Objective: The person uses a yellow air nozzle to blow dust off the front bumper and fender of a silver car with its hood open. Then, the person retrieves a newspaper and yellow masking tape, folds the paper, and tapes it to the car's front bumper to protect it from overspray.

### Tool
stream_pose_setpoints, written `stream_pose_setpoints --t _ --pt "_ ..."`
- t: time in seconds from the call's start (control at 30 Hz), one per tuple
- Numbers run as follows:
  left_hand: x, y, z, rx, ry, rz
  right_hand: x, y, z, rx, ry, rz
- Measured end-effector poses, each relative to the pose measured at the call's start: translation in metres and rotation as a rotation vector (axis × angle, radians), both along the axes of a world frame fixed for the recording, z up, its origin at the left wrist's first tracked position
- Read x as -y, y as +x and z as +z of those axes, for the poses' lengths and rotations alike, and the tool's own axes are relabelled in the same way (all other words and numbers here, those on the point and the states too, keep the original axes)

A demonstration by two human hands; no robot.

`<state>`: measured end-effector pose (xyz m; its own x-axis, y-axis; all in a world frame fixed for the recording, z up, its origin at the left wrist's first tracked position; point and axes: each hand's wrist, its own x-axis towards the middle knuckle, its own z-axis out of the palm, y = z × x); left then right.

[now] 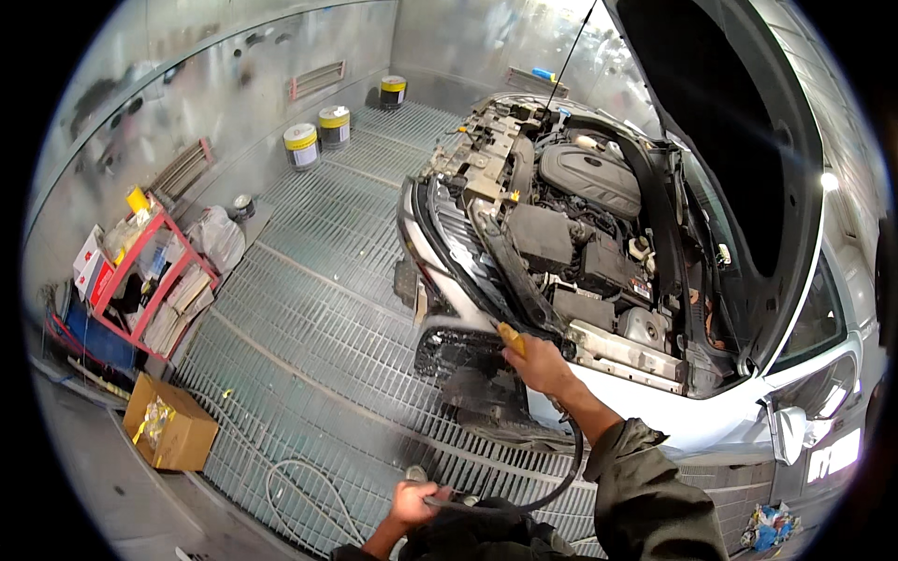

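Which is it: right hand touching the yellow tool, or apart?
Touching: the head view shows the right hand closed around the yellow tool.

Your right hand (pixel 544 366) grips a yellow tool (pixel 511 339) at the front corner of the pale car (pixel 692 425); contact unclear. Your left hand (pixel 412 505) holds a dark hose (pixel 577 460), curving up toward the right. Hood (pixel 725 103) raised, engine cover (pixel 591 176) exposed.

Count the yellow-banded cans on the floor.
3: one can near the far corner, then a second can and a third can nearer, all along the left wall. Others could be hidden behind the car.
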<state>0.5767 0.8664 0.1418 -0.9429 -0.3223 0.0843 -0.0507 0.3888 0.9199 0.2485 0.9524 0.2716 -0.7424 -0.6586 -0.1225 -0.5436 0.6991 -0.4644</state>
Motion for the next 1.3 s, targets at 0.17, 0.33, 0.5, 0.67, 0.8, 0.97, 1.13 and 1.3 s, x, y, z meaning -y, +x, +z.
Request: stream_pose_setpoints --t 0.17,0.33,0.5,0.67,0.8,0.97,1.13,1.3 --pt "-0.021 0.02 0.003 -0.056 -0.041 0.012 -0.035 0.028 0.026 0.147 0.012 0.065" --pt "-0.061 0.028 0.004 0.08 0.003 -0.113 -0.076 0.003 -0.015 0.07 -0.134 0.1" --pt "-0.095 0.045 0.025 0.088 -0.039 0.012 -0.076 0.017 -0.031 0.043 0.104 0.06" --pt "-0.112 0.078 0.036 0.309 -0.087 0.17 -0.062 0.037 -0.033 0.098 0.014 0.077" --pt "-0.12 0.093 0.034 0.323 -0.097 0.228 -0.054 0.051 -0.063 0.088 -0.014 0.016" --pt "-0.105 0.1 0.031 0.219 -0.103 0.307 -0.037 0.062 -0.068 0.068 -0.047 -0.1" --pt "-0.07 0.109 0.034 0.206 -0.006 0.324 0.002 0.068 -0.067 -0.038 -0.005 -0.079" --pt "-0.007 0.139 0.002 0.228 -0.074 0.264 0.049 0.084 -0.106 0.061 0.103 -0.124"
